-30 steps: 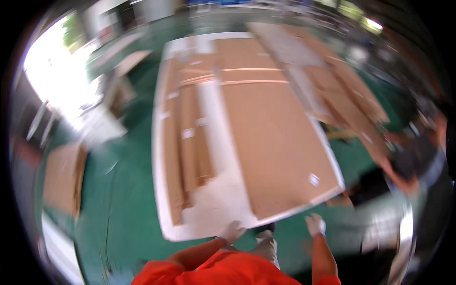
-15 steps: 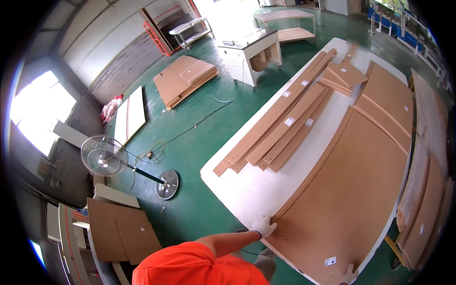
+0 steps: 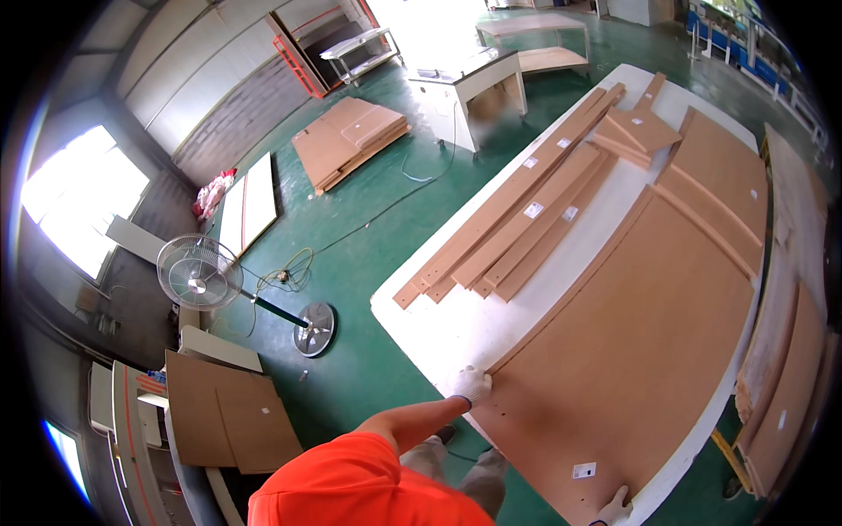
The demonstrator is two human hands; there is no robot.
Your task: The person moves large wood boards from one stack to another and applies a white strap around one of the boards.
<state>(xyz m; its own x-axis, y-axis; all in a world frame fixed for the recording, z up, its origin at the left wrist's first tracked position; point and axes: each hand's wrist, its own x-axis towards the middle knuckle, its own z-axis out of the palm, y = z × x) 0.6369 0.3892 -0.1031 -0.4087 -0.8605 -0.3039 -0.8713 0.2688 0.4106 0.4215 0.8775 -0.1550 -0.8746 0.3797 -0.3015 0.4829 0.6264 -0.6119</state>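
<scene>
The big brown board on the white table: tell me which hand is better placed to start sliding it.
Left, probably. The left hand grips the big brown board at its near corner on the white table, fully in view. The right hand holds the near edge at the frame's bottom, partly cut off.

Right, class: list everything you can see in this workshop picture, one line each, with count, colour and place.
large board: one, brown, flat on the white table, near end.
white table: one, under the boards.
long strips: several, brown, laid side by side on the table's left part.
smaller panels: a few, brown, far end of the table.
pedestal fan: one, grey, on the green floor at left.
board stack: one, brown, on the floor farther back.
white cabinet: one, beyond the table.
left hand: white glove, on the large board's near left corner.
right hand: white glove, at the board's near edge.
</scene>
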